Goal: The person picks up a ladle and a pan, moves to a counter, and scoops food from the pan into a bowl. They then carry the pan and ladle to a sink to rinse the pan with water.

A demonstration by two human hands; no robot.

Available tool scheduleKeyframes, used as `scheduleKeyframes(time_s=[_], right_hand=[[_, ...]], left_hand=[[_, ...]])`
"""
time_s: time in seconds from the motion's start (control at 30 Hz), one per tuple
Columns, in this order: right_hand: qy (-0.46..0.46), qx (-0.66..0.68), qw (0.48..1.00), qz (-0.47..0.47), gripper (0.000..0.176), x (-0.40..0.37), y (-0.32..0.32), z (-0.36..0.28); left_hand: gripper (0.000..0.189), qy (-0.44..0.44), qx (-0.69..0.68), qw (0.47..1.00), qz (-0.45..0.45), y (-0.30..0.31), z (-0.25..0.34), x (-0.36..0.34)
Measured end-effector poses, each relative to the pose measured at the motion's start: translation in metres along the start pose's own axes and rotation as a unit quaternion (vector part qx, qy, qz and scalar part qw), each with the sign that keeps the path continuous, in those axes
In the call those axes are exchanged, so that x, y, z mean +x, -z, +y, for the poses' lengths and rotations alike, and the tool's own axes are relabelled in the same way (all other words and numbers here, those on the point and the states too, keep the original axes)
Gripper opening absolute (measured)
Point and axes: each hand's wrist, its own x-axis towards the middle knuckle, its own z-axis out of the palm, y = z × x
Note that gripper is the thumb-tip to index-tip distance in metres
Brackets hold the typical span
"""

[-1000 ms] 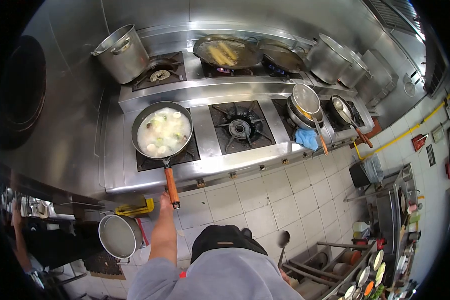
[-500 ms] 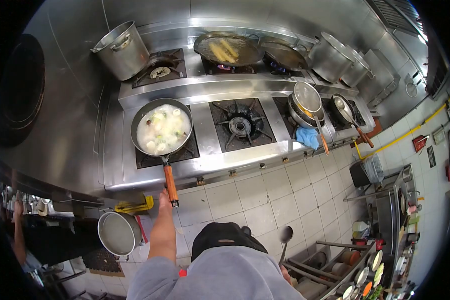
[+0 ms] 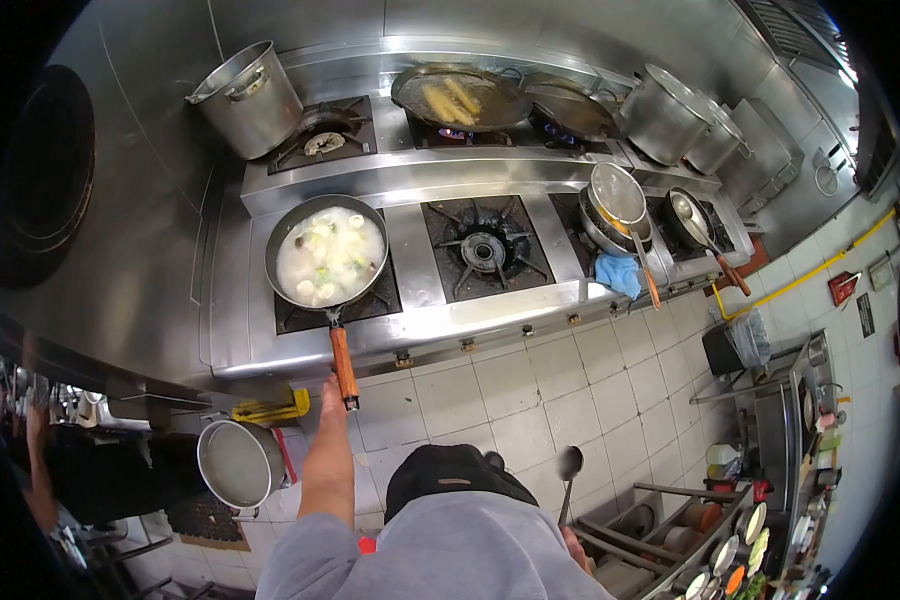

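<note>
A deep frying pan [image 3: 273,262] sits on the front left burner, holding a pale, bubbling broth with white and green pieces [image 3: 330,255]. Its wooden handle [image 3: 343,362] juts over the stove's front edge. My left hand [image 3: 332,392] is at the front edge of the stove, just beside and below that handle, its fingers mostly hidden behind it. Low on my right side, my right hand [image 3: 574,547] is closed round the thin shaft of a ladle [image 3: 570,464], bowl upward, over the floor.
Two woks with oil stand at the back; yellow sticks fry in the left wok [image 3: 405,95]. Tall pots [image 3: 260,105] flank them. A strainer [image 3: 618,192] rests over a pan beside a blue cloth [image 3: 618,273]. Behind me are ingredient containers [image 3: 722,553]; at left, a pot [image 3: 238,462] and another person's arm [image 3: 38,460].
The whole view has shifted slightly. The ladle in my right hand has moved a little upward, and the pieces in the bubbling broth have shifted. My left hand stays by the handle.
</note>
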Motion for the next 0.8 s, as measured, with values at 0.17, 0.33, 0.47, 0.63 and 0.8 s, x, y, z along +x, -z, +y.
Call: scheduleKeyframes(time_s=[0.17,0.33,0.47,0.63,0.8], right_hand=[[-0.038,0.053,0.998,0.016,0.032,0.027,0.012,0.027],[-0.044,0.051,0.998,0.008,0.03,0.051,0.022,0.055],[-0.05,0.053,0.997,0.011,0.03,0.072,0.032,0.075],[-0.019,0.082,0.996,0.0,0.03,0.041,0.021,0.064],[0.077,0.181,0.974,-0.116,0.028,0.042,0.026,0.078]], left_hand=[[0.048,0.016,0.041,0.999,-0.009,-0.003,0.002,-0.004],[0.051,0.024,0.027,0.999,-0.027,-0.003,0.006,-0.003],[0.05,0.021,0.023,0.999,-0.031,-0.003,0.007,-0.005],[0.05,0.007,0.033,0.999,-0.04,-0.006,0.009,-0.011],[0.049,-0.03,0.07,0.997,-0.007,0.006,0.005,0.002]])
